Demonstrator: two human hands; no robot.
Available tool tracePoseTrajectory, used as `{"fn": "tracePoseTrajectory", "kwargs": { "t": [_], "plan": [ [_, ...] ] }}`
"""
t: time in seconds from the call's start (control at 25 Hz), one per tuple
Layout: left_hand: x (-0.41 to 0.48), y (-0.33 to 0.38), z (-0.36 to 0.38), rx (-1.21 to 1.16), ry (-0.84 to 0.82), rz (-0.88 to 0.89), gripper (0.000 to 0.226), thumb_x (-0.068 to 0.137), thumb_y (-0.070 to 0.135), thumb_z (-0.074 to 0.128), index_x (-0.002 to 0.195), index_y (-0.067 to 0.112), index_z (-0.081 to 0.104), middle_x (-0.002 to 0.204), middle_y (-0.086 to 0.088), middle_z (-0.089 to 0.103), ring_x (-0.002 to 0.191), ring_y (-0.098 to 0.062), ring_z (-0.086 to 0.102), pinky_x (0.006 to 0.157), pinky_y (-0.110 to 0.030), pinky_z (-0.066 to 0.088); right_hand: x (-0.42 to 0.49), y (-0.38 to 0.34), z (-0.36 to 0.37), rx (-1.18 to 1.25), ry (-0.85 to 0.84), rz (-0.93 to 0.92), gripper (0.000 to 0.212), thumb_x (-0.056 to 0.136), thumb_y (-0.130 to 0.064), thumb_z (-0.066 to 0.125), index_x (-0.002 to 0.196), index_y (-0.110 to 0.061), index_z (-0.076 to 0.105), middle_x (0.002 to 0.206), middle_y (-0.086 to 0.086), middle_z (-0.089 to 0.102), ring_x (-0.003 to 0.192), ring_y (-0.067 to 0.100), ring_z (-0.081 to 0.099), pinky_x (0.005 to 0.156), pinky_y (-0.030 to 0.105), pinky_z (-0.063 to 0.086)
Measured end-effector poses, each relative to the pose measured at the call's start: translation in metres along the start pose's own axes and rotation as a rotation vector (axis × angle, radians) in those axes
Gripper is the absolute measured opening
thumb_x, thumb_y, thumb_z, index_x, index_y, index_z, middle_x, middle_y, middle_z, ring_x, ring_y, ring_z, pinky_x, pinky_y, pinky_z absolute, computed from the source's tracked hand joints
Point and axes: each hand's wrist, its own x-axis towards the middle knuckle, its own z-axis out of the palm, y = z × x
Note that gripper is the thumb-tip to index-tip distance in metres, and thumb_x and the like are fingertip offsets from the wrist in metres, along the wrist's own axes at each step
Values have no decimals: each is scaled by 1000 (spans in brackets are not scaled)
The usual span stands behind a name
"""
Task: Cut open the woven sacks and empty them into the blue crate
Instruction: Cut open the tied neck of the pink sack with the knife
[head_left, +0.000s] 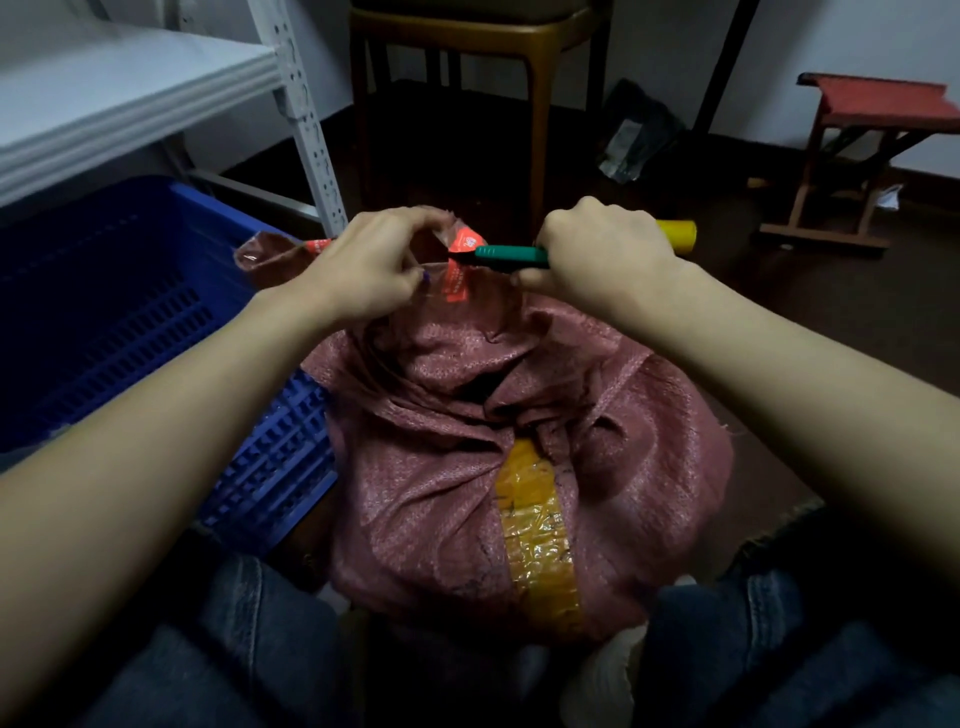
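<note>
Two grips up at the neck of the sack, both closed tight on something. Left grip (363, 265): fingers curled, pinching the bunched top of the red woven sack (457, 467), right by the orange label tape (457, 283) wrapped round the neck. Right grip (602, 254): fist wrapped round a green cutter (511, 257), held level, its tip pointing left and meeting the orange label between my two grips. Can't tell if a blade is out or biting in, as the tip is too small and dark.

Sack stands upright on the floor between my knees, full and bulging, neck tied. Contents hidden by the weave. A yellow tape strip (535, 530) runs down its front, crinkled and shiny.

Blue crate (280, 467) sits just left of the sack, its corner touching the sack's side. Only its slotted walls show from here, and the inside is too dark to tell what is in it.

Jeans (249, 649) at the bottom of the frame, either side of the sack. White metal rack (306, 104) behind the crate. Brown chair (467, 36) straight ahead. Yellow roll (678, 234) on the floor just behind my right grip. Red stool (878, 104) far right, and a black bag (634, 140) by the wall.
</note>
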Motion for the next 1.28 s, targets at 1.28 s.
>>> {"fn": "tracePoseTrajectory", "kwargs": {
  "t": [1.28],
  "plan": [
    [-6,-17,-13,-151,40,-74,70,77,-2,61,141,14,36,81,-5,64,65,-4,62,63,-14,40,1,23,7,288,86,70,47,84,-60,54,100,-18,68,82,8,58,87,32,63,68,34,44]
  ]
}}
